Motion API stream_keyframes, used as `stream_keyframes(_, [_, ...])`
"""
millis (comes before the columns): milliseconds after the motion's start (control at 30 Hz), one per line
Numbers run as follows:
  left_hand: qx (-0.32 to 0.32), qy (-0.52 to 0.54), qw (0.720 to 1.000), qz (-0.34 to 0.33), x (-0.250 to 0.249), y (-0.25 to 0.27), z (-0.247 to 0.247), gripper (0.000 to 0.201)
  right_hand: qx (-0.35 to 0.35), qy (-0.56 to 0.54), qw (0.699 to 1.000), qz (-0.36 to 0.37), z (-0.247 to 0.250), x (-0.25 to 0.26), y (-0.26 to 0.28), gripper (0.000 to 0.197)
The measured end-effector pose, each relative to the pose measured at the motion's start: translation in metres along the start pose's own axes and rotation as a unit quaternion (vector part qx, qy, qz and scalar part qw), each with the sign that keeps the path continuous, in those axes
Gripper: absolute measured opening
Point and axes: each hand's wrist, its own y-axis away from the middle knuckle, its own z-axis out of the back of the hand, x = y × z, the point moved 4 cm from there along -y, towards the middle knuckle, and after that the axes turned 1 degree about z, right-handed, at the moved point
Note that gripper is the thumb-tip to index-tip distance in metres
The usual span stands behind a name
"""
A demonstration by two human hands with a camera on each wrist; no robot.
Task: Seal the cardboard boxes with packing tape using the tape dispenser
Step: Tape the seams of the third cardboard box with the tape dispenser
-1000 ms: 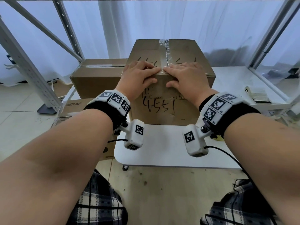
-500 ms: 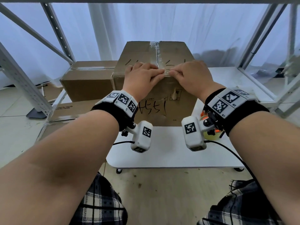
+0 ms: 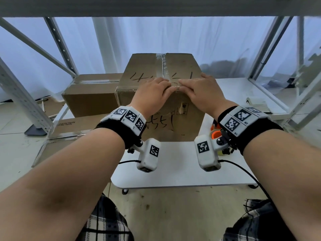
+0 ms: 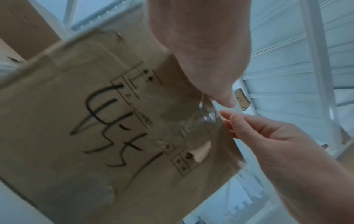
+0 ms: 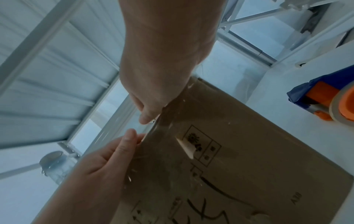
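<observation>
A tall cardboard box [image 3: 182, 126] marked "4551" stands on the white table [image 3: 173, 171]. Clear packing tape [image 3: 163, 66] runs along its top seam and down over the front edge [image 4: 191, 124]. My left hand [image 3: 166, 87] and right hand [image 3: 184, 86] lie side by side on the top front edge, fingers flat on the tape and fingertips almost touching at the seam. In the wrist views both thumbs [image 4: 224, 98] [image 5: 147, 116] rest at the front edge. The orange and blue tape dispenser [image 5: 325, 103] lies on the table right of the box, partly hidden behind my right wrist [image 3: 215, 133].
A lower taped box [image 3: 90, 98] sits behind and left of the tall one, with a flattened printed carton [image 3: 73, 124] below it. Grey metal rack uprights [image 3: 22, 101] flank both sides. A small pad [image 3: 257, 103] lies on the right shelf.
Both hands stay pressed on the tape at the box's front top edge. The head view has shifted, and the dispenser now shows beside my right wrist.
</observation>
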Motion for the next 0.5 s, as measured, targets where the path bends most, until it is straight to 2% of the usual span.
stream_keyframes(167, [0.009, -0.081, 0.996, 0.024, -0.018, -0.013, -0.01, 0.046, -0.076, -0.059, 0.994, -0.051, 0.01, -0.022, 0.002, 0.038])
stream_keyframes(367, [0.008, -0.143, 0.989, -0.021, -0.018, -0.012, -0.014, 0.048, -0.1, -0.069, 0.989, -0.083, 0.014, -0.038, 0.009, 0.038])
stream_keyframes(500, [0.026, -0.141, 0.989, -0.033, -0.02, -0.013, -0.013, 0.048, -0.104, -0.118, 0.981, -0.115, 0.015, -0.049, 0.016, 0.039])
